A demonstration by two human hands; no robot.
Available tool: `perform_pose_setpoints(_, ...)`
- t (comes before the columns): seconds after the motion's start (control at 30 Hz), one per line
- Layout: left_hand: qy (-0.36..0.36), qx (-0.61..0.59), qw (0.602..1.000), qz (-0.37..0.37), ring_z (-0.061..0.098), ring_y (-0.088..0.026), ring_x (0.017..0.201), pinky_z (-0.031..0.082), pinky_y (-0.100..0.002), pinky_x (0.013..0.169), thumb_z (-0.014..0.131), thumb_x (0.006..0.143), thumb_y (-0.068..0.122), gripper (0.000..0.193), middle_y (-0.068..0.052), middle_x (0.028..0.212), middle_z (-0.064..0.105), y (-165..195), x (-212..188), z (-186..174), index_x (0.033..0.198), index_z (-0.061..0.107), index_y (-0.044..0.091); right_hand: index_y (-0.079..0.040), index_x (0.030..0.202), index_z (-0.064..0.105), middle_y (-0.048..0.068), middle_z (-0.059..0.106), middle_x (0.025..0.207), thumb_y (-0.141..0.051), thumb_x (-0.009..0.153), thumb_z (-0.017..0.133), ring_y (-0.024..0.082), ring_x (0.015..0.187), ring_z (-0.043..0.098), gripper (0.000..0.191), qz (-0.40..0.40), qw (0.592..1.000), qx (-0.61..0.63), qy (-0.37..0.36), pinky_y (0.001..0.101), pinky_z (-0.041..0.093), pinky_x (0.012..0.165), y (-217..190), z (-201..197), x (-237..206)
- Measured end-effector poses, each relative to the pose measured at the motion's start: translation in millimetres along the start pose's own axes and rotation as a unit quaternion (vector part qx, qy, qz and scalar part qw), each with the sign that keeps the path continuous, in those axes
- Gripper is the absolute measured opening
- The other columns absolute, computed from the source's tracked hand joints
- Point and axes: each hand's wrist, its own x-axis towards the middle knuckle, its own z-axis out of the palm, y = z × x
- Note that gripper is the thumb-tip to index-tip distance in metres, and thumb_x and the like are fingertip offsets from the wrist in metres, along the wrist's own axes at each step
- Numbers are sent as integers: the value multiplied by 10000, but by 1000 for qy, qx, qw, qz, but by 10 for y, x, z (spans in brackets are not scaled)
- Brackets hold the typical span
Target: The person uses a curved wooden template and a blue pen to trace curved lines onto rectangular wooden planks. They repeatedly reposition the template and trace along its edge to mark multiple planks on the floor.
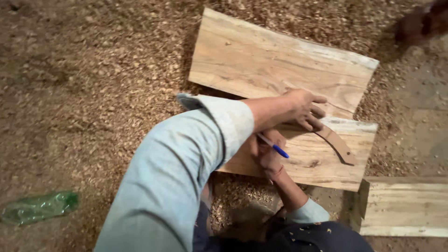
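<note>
My left hand reaches across in a light blue sleeve and presses down on one end of a curved brown wooden template. The template lies on a small pale plank. Just below, my right hand grips a white pen with a blue cap, its tip resting against the plank near the template's left end. Part of that end is hidden under my left hand's fingers.
A larger plank lies behind the small one, partly under it. Another pale board sits at the lower right. Wood shavings cover the ground. A crushed green plastic bottle lies at lower left; a blurred dark reddish object is at top right.
</note>
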Motion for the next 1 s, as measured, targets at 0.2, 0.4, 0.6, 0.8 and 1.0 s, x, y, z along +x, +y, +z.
perform_pose_setpoints(0.2,95,48,988,111,108,-149,1568,11,-530,1269,521,958,269,616,44,1709,191,-14,-196,-89,1533,311,339,-6,964,705,131,654,815,-31,920,546,258,703,621,168,-59,993,-77,73,351,475,633,84,-327,17)
perform_pose_setpoints(0.4,98,-51,984,137,188,-181,1544,78,-595,1261,437,995,328,538,158,1687,176,-118,-429,-320,1524,343,355,-12,1008,699,125,668,838,-64,954,690,258,692,634,75,-78,968,-202,131,365,512,641,-161,-714,125)
perform_pose_setpoints(0.6,58,-42,986,150,200,-216,1543,111,-594,1247,405,1012,364,519,132,1676,181,-171,-562,-516,1525,348,306,-43,909,654,142,648,806,28,802,690,330,731,640,134,-118,952,-259,107,427,502,658,-339,-642,210)
perform_pose_setpoints(0.8,88,-11,984,152,232,-212,1561,173,-592,1258,397,1037,323,510,143,1701,147,-178,-525,-366,1539,311,355,-27,992,684,170,669,880,5,883,732,337,792,668,123,-82,963,-211,145,407,537,710,-219,-879,124)
perform_pose_setpoints(1.0,123,21,973,192,208,-247,1543,168,-579,1227,456,974,228,684,122,1706,101,-286,-463,-331,1588,191,371,-13,981,751,128,755,846,-66,904,785,190,684,722,100,85,958,-178,210,322,575,644,17,-1291,-126)
